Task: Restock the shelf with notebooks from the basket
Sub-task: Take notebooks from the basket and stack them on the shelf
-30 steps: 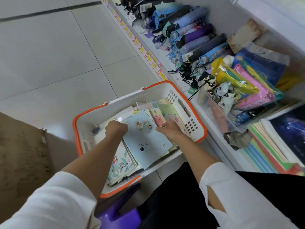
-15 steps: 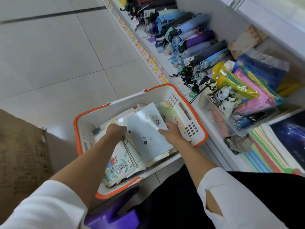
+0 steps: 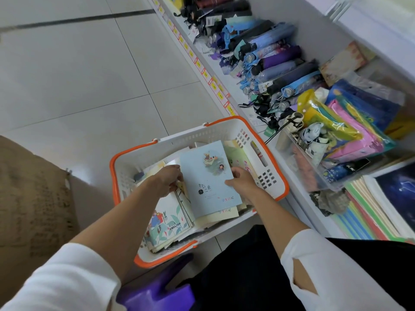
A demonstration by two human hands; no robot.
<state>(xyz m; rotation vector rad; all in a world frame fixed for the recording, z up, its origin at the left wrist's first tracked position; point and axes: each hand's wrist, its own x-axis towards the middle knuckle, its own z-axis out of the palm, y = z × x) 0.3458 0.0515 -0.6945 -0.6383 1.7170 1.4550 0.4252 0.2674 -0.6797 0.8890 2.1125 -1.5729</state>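
Pale grey floor tiles (image 3: 78, 75) fill the aisle beside a white shelf (image 3: 314, 30) crowded with folded umbrellas (image 3: 269, 57). Just beside it sits the orange-rimmed basket (image 3: 224, 133). Over its pile, the left hand (image 3: 167, 179) and right hand (image 3: 243, 182) pinch a pale blue notebook (image 3: 208, 176) by its side edges.

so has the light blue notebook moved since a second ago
Yes. The light blue notebook has come up off the pile, and its far edge is now closer to the far wall of the basket.
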